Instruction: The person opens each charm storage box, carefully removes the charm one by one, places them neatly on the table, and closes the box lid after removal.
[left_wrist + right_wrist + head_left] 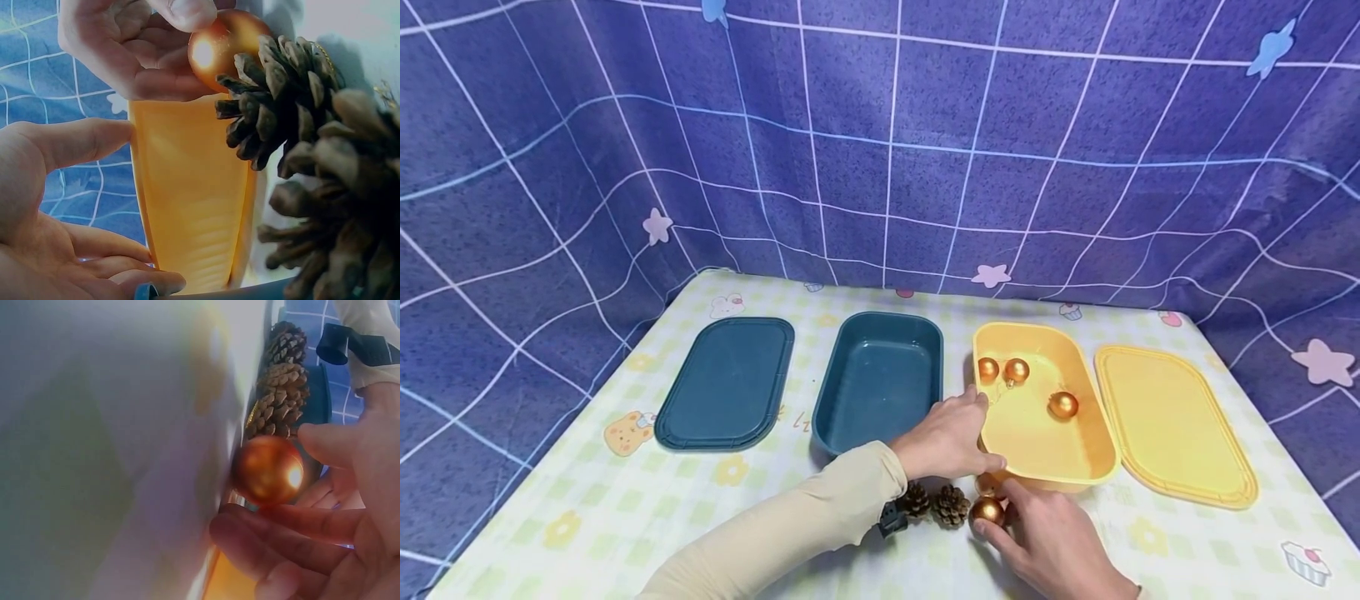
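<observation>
Tablecloth (587, 483): only head view shows boxed baubles (1017, 369).

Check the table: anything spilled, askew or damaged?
Nothing stands out. The dark teal container and yellow container stand upright, the dark teal lid and yellow lid lie flat, and the pinecones and gold baubles show no visible damage.
</observation>
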{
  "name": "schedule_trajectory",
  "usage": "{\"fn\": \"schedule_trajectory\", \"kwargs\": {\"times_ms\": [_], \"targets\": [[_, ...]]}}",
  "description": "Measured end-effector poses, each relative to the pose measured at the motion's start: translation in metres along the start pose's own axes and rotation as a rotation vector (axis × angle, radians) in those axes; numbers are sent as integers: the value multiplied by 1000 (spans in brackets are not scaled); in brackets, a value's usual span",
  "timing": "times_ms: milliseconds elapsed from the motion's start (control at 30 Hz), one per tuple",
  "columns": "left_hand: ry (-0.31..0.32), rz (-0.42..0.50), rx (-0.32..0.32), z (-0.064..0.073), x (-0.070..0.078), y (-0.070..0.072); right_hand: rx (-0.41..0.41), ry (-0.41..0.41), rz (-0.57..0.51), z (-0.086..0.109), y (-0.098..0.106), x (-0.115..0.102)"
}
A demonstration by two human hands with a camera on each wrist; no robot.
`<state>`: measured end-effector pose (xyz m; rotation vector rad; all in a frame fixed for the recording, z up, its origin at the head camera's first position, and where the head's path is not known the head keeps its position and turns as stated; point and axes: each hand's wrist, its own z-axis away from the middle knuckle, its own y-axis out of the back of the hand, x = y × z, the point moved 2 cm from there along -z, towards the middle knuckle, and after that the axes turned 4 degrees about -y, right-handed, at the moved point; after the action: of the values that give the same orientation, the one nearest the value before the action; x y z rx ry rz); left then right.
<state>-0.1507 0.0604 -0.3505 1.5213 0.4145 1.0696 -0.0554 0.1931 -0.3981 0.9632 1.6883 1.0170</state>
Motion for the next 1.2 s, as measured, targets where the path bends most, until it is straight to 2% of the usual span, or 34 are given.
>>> {"fn": "schedule_trajectory", "kwargs": {"times_ms": [233,400,567,767,867,1033,1100,1200], "targets": [[14,8,-4,0,-1,0,-41,-2,9,0,5,2],[11,22,-15,0,1,0,-82,5,-1,-1,21,5],[3,23,-12,0,0,0,-99,116,-52,-7,48,7],[-4,21,6,-1,-2,-1,-100,289,-191,-24,81,1],[-22,8,21,-1,-3,-1,-167,330,-269,-34,93,-3],[-40,19,24,-1,-4,-1,-267,367,-311,-54,105,-6],[-31,33,14,0,-3,-2,-275,368,-308,-62,108,-5],[-12,44,0,1,-2,-2,-258,318,-286,-75,111,-2]]}}
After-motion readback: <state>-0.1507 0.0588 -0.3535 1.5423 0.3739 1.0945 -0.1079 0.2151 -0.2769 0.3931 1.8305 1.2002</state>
